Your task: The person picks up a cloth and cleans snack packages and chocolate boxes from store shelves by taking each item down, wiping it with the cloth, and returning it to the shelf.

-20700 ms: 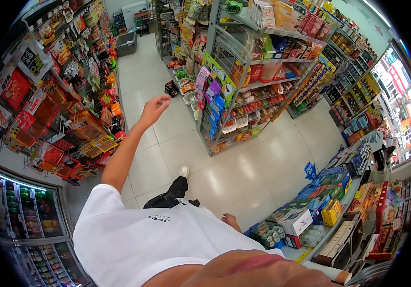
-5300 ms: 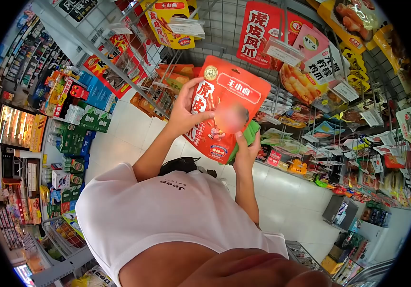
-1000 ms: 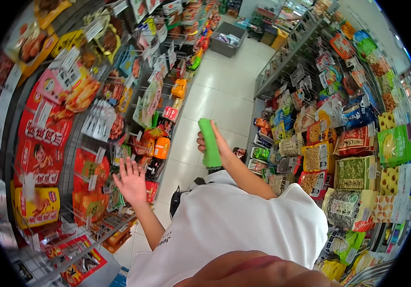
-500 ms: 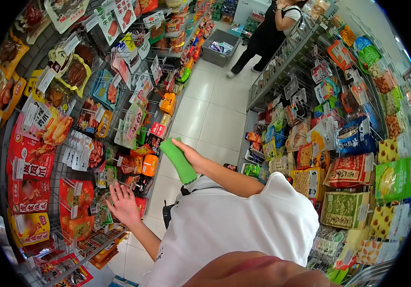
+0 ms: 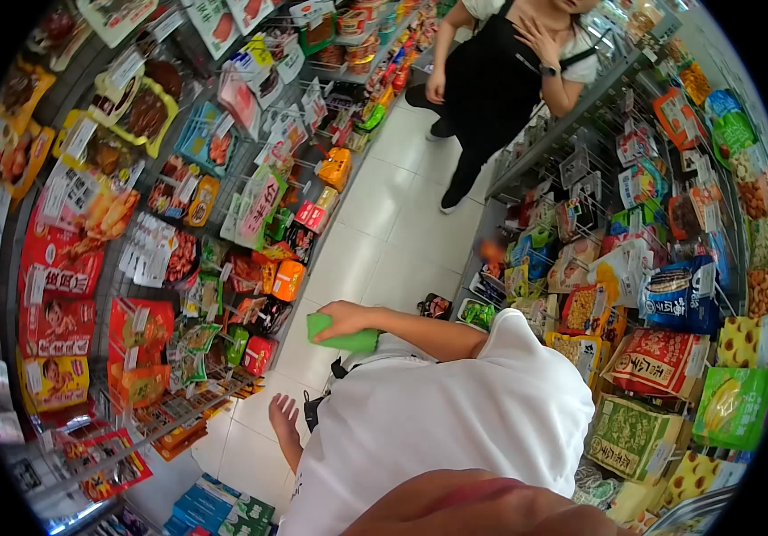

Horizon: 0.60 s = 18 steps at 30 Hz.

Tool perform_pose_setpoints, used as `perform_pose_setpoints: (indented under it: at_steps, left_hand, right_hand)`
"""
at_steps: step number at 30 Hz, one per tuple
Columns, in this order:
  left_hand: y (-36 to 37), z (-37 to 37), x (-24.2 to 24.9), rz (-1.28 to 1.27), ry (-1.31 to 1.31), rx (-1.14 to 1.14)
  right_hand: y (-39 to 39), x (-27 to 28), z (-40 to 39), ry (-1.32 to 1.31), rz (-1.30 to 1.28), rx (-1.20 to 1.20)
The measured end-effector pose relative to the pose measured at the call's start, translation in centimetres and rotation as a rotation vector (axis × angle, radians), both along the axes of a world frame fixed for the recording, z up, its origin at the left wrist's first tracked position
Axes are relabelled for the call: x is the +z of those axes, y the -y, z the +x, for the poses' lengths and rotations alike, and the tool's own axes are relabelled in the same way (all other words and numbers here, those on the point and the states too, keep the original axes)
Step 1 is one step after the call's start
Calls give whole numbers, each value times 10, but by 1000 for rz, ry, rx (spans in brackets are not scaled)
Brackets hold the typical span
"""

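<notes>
My right hand [image 5: 348,320] is closed around a folded green cloth [image 5: 355,341], gripping it from above, in front of my body. Lower and to the left, my left hand [image 5: 285,416] hangs over the floor with nothing in it, fingers slightly curled and apart. Nearest to the hands on the left are packaged snacks on the lower shelf, among them a red packet [image 5: 259,355] and an orange packet [image 5: 288,280].
Hanging snack bags fill the left rack [image 5: 98,313] and the right rack [image 5: 643,357]. A tiled aisle [image 5: 384,214] runs between them. A person in a black apron [image 5: 491,80] stands in the aisle ahead. Blue boxes [image 5: 210,505] lie at the lower left.
My left hand has dropped away from the left shelf. My right hand has turned the cloth from upright to nearly level. The person in the aisle has come closer.
</notes>
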<state>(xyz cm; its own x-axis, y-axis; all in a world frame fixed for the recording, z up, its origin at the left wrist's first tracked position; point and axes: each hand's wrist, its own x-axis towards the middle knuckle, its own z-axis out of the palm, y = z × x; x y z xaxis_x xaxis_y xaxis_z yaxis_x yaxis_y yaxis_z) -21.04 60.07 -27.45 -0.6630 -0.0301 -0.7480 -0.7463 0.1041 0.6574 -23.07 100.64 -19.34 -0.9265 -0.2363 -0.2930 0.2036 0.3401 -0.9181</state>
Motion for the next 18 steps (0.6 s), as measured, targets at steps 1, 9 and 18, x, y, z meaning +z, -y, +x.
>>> perform_pose_setpoints:
  at_steps: [1, 9, 18]
  left_hand:
    - [15, 13, -17, -46, 57, -97]
    - [123, 78, -41, -279, -400, -660]
    - [208, -79, 41, -650, -756, -62]
  right_hand:
    - [4, -16, 2, 6, 174, 2]
    - [23, -146, 52, 347, 753, 54]
    - [24, -248, 211, 612, 623, -477]
